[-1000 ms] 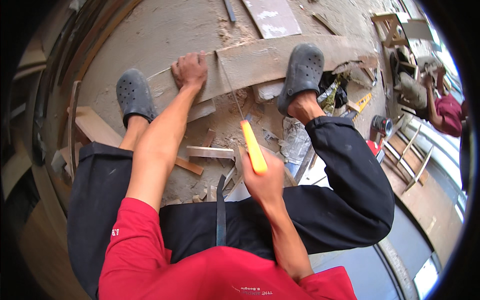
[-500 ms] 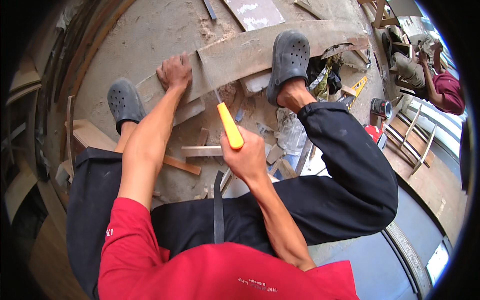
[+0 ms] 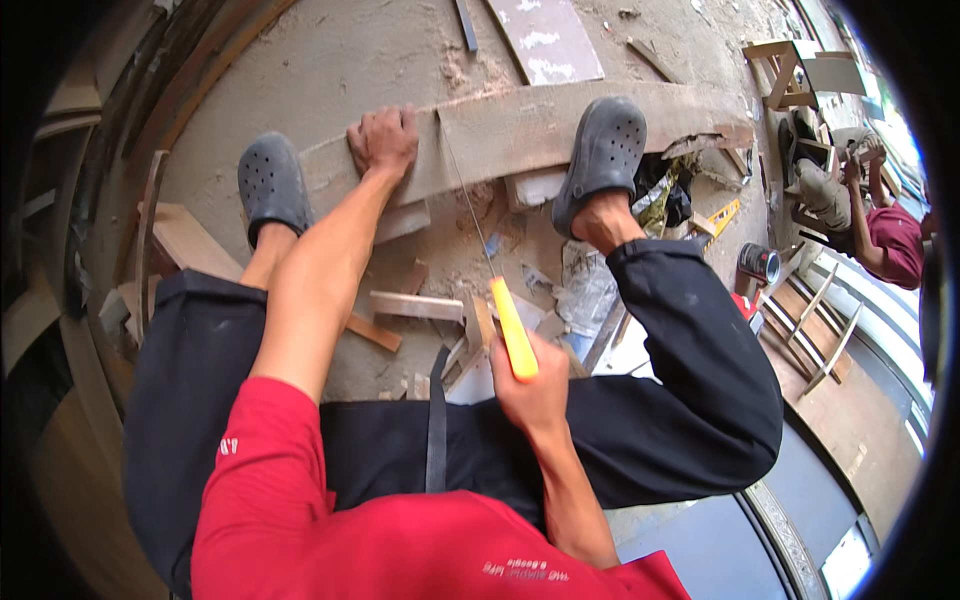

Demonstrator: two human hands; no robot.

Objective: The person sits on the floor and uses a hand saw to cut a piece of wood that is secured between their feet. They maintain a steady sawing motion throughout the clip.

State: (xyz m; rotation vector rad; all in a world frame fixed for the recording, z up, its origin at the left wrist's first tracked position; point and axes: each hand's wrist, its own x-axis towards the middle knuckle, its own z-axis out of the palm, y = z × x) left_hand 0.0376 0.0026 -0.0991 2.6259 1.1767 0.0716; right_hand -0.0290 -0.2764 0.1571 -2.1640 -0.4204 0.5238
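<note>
My right hand is closed round the yellow-orange handle of a handsaw. The saw's thin blade runs away from me to a wooden plank, crossing its near edge and lying in a cut line. To the left of the blade, my left hand bears down on the plank, its fingers bent over the far edge, the tips hidden. My left clog is at the plank's left end; my right clog rests on top of it, right of the cut.
Blocks lie under the plank. Wood offcuts and crumpled plastic litter the floor between my legs. A tin stands at right, near a yellow tool. Another person sits at far right. Boards lean at left.
My right hand has drawn the saw back toward me, so more of the blade shows on the near side of the plank. My left hand still holds the plank. The whole view has shifted slightly.
</note>
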